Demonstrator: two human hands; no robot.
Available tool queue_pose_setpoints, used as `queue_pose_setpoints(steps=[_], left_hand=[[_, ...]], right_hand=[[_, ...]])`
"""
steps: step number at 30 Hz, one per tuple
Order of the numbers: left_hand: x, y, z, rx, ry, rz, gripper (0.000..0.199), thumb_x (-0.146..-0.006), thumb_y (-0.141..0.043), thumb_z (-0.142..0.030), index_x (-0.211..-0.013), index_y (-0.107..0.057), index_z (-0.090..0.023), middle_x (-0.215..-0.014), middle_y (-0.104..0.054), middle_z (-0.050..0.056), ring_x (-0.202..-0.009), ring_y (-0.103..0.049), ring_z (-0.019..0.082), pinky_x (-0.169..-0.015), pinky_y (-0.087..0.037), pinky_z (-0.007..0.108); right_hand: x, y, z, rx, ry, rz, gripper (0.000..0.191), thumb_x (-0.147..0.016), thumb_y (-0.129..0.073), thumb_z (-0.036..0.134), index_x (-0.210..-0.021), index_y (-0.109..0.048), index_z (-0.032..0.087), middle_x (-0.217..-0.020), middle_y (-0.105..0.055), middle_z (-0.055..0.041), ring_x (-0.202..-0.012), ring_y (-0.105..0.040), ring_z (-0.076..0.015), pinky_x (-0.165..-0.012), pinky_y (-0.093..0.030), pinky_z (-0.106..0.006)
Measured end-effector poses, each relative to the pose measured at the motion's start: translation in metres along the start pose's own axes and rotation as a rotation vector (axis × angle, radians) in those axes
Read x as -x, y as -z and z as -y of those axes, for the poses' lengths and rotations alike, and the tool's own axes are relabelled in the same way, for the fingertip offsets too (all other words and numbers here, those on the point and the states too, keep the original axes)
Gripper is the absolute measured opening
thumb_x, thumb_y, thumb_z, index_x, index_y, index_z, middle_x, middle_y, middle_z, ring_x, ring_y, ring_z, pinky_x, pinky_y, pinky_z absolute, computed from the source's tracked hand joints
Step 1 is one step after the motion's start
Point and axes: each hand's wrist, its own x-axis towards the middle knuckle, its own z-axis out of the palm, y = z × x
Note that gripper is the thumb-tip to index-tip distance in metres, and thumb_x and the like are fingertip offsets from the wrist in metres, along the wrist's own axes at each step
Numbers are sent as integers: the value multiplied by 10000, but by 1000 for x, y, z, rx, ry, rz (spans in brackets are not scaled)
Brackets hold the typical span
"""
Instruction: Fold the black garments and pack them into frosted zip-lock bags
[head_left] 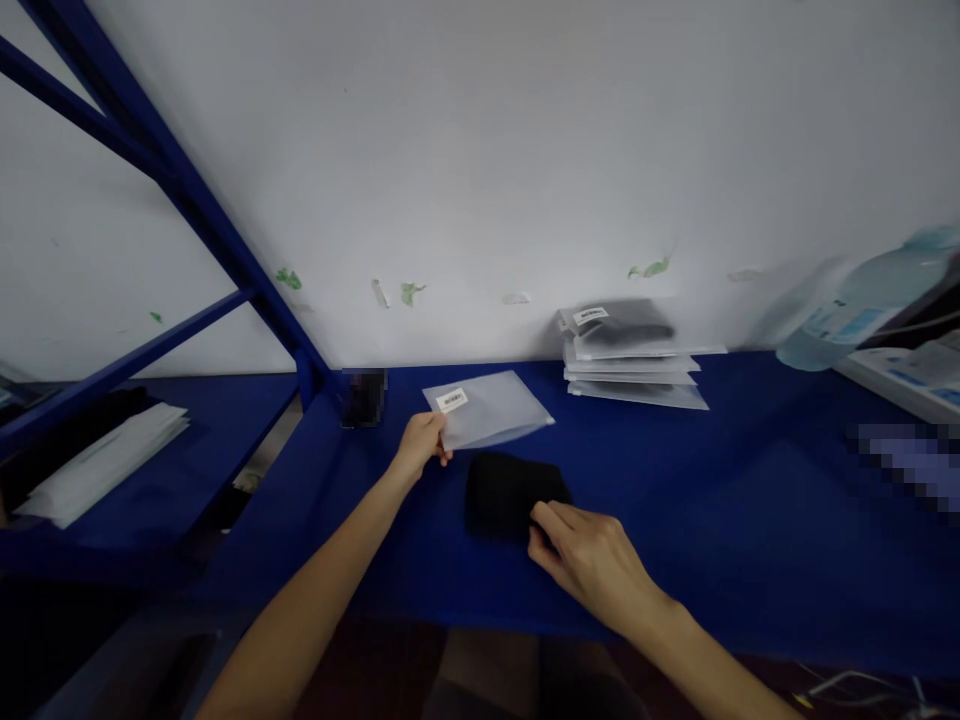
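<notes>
A translucent plastic bag (499, 408) with a white barcode label lies tilted over the blue table. My left hand (425, 443) pinches its lower left corner near the label. Just below the bag is a folded black item (502, 492), slightly blurred. The fingers of my right hand (574, 550) are closed on its right edge. No part of the black item is inside the bag; the two are close together.
Several filled translucent bags (634, 350) are stacked by the wall. A dark phone-like object (364, 398) lies at the table's back left. A large plastic bottle (862, 305) and a white tray (911, 385) stand at right. White sheets (112, 460) rest on the left shelf.
</notes>
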Motion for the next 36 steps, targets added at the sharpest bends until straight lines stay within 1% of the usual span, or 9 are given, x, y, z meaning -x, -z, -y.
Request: queue_pose_setpoints(steps=[7, 10, 13, 16, 20, 24, 27, 32, 36], left_hand=[[-44, 35, -7, -193, -70, -183, 230, -848, -470, -256, -684, -566, -126, -441, -515, -4, -346, -484, 114, -371, -371, 207], [-27, 47, -4, -272, -165, -334, 189, -832, -539, -289, -904, -601, -126, -712, -622, 40, -498, -547, 125, -485, -441, 233], [12, 45, 4, -339, -282, -427, 259, -791, -608, -266, -1028, -599, -162, -981, -603, 63, -695, -569, 150, -673, -485, 289], [52, 27, 16, -506, -445, -152, 141, -819, -591, -265, -919, -671, -205, -959, -590, 34, -810, -576, 172, -761, -481, 313], [77, 1, 27, -545, -431, 55, 164, -840, -582, -241, -981, -663, -217, -1057, -590, 47, -1018, -558, 210, -906, -452, 360], [78, -10, 29, -557, -415, 62, 112, -787, -603, -141, -878, -638, -196, -1066, -593, 49, -1038, -533, 226, -953, -422, 402], [75, -7, 30, -561, -422, 51, 61, -779, -611, -142, -808, -614, -195, -1028, -602, 42, -1017, -535, 225, -931, -431, 401], [66, 17, 32, -594, -392, -60, 45, -798, -609, -234, -798, -599, -190, -1001, -602, 47, -981, -550, 226, -862, -452, 381], [59, 37, 30, -625, -332, -88, 73, -784, -614, -262, -762, -608, -193, -991, -608, 46, -957, -554, 229, -821, -457, 362]], right_hand=[[18, -11, 8, -24, -20, 35, 190, -905, -420, 111, -739, -458, 195, -584, -494, 43, -482, -480, -83, -481, -310, -233], [23, -8, 8, -60, -51, 35, 141, -920, -421, 136, -813, -498, 187, -604, -534, 32, -495, -520, -89, -481, -342, -226], [17, 2, 10, -119, -114, 43, 117, -927, -492, 288, -867, -513, 189, -621, -559, 27, -510, -549, -98, -474, -382, -223], [2, 8, 17, -138, -187, -15, 271, -872, -566, 444, -945, -529, 185, -720, -606, -14, -632, -610, -141, -552, -477, -255], [-21, -7, 34, -20, -220, -23, 579, -784, -659, 466, -1221, -491, 125, -1002, -639, -133, -896, -630, -250, -754, -553, -374], [-29, -30, 47, 79, -285, 15, 484, -803, -606, 263, -1247, -505, 98, -1013, -637, -165, -878, -631, -273, -688, -574, -388], [-29, -32, 40, -30, -327, 9, 376, -803, -513, 144, -1178, -546, 133, -985, -656, -133, -878, -648, -258, -689, -574, -381], [-23, 0, -8, -414, -612, -88, 335, -804, -526, 245, -1137, -523, 208, -955, -699, -57, -813, -689, -202, -691, -556, -315], [-2, 20, -50, -459, -834, -98, 425, -781, -560, 353, -1170, -469, 208, -913, -703, -64, -792, -692, -214, -689, -549, -330]])
